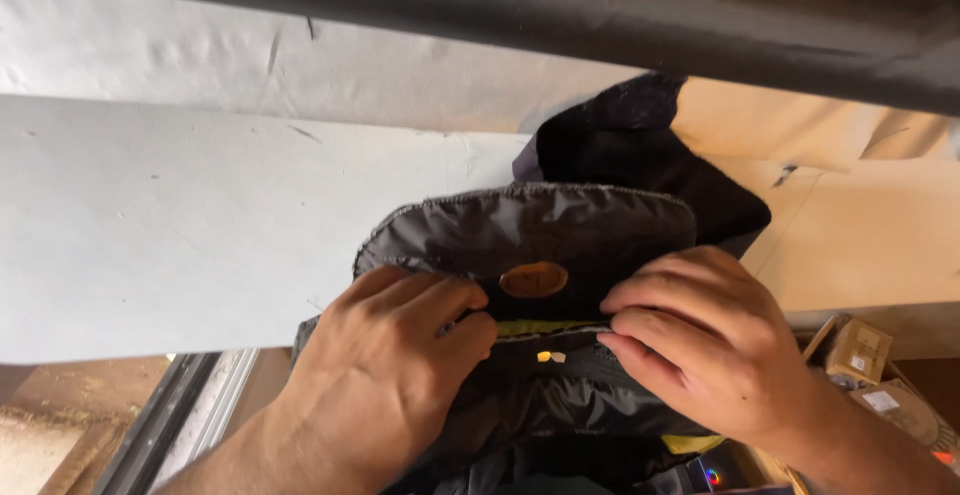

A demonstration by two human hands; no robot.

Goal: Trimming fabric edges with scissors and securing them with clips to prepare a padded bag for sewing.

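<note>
Watching head cam feed here. Dark grey padded bag [530, 230] sits centre frame, lower half, on pale grey table sheet [170, 225]. Left hand [385, 365] curled closed, fingers pinching bag seam at lower centre. Right hand [700, 340] same deal, fingertips pressed tight on seam beside round brown patch [534, 279]. Black fabric [640, 150] bunched behind bag, upper right. Cardboard boxes [860, 355] lower right corner.

Both hands, left [385, 355] and right [700, 340], are bare, forearms unsleeved, no rings or watch.
</note>
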